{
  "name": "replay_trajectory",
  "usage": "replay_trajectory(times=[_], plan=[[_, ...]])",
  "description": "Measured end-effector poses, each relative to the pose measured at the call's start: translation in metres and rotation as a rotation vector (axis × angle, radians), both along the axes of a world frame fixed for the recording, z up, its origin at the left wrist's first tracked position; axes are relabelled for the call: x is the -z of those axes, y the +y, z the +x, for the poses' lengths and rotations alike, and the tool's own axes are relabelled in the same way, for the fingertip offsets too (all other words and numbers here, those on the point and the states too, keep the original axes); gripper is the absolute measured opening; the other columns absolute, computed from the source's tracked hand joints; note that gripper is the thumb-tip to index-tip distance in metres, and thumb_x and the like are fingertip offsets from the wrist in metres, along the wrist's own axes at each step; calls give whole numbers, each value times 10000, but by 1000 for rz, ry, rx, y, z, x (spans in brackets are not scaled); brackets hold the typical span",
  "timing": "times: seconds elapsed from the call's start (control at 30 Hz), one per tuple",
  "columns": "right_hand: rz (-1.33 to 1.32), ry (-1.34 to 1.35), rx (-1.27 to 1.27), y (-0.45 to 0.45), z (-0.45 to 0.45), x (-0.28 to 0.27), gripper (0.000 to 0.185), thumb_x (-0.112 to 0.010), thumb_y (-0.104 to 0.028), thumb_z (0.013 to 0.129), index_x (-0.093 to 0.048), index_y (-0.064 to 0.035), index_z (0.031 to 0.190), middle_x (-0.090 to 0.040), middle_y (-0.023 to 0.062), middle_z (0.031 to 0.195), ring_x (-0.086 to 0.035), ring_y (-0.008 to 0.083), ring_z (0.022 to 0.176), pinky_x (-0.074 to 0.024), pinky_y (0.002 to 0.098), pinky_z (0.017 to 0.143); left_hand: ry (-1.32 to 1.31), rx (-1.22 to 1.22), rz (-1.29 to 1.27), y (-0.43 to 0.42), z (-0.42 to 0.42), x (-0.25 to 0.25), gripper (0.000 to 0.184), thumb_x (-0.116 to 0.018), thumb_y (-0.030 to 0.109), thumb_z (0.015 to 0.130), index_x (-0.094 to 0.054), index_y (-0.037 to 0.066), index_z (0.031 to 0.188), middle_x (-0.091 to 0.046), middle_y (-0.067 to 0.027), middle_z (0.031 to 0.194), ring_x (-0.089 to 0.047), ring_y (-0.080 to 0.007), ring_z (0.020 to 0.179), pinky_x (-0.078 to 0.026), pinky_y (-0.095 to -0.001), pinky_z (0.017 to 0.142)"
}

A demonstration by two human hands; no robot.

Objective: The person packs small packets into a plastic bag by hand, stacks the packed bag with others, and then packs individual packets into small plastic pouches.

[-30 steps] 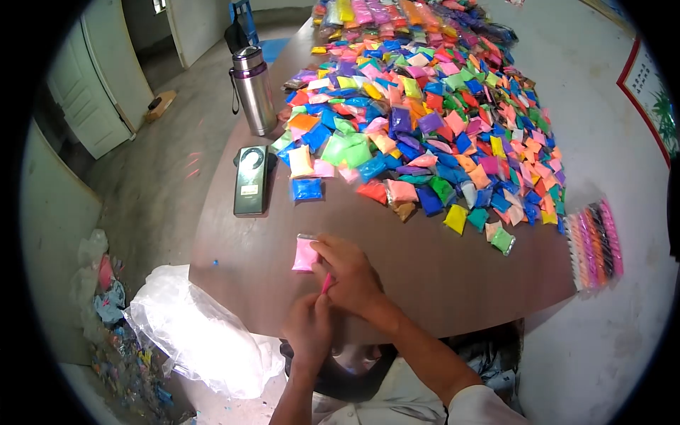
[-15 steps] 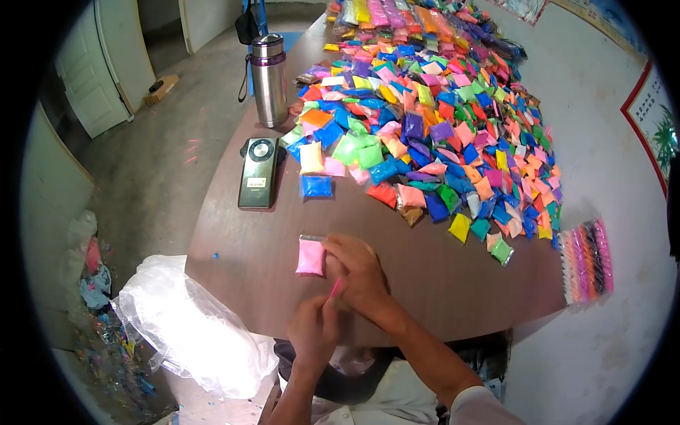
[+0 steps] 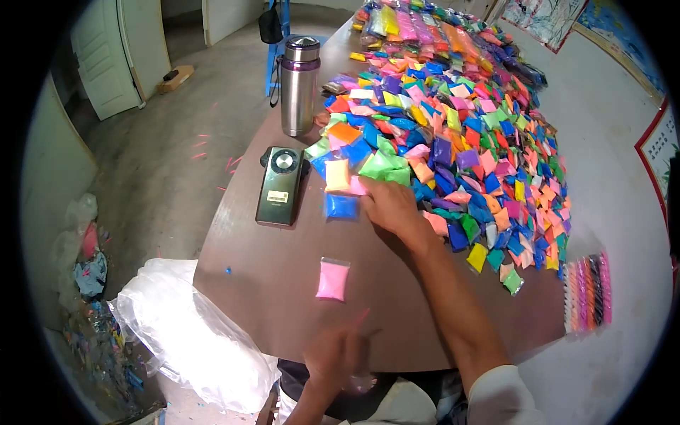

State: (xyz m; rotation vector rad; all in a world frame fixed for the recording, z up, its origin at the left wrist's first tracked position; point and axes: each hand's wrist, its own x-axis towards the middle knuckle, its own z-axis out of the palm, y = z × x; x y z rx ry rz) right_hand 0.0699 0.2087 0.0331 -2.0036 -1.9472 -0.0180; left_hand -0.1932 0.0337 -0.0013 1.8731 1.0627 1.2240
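My right hand reaches to the near left edge of the pile of coloured packets, its fingertips at a pink packet beside a blue packet and a pale orange one. Whether it grips the pink packet is not clear. Near the table's front edge my left hand is blurred, with a thin pink strip sticking up from its fingers. A separate pink packet lies flat on the table between my hands.
A steel flask and a dark green phone-like device stand and lie at the table's left side. Strips of coloured packs lie at the right edge. White plastic sheeting hangs beside the table at lower left.
My right hand has left the separate pink packet and moved forward to the pile. My left hand stays near the front edge with the pink strip. The view has shifted.
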Motion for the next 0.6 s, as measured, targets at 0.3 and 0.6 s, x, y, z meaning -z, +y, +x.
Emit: replay_trajectory(times=[0.3, 0.6], plan=[[205, -141, 121, 6, 40, 1, 217, -611, -248, 987, -737, -72, 991, -727, 211, 852, -725, 423, 833, -544, 556, 700, 1, -19, 103, 0, 4, 4, 79, -791, 29, 933, -713, 34, 941, -685, -95, 762, -625, -238, 566, -481, -349, 525], [198, 384, 351, -129, 38, -44, 266, -631, -274, 1005, -744, -39, 1059, -709, 213, 910, -691, 387, 773, -549, 442, 730, 34, -41, 99, -5, 4, 12, 59, -789, 64, 952, -739, 39, 971, -690, -114, 781, -655, -255, 599, -504, -348, 549]])
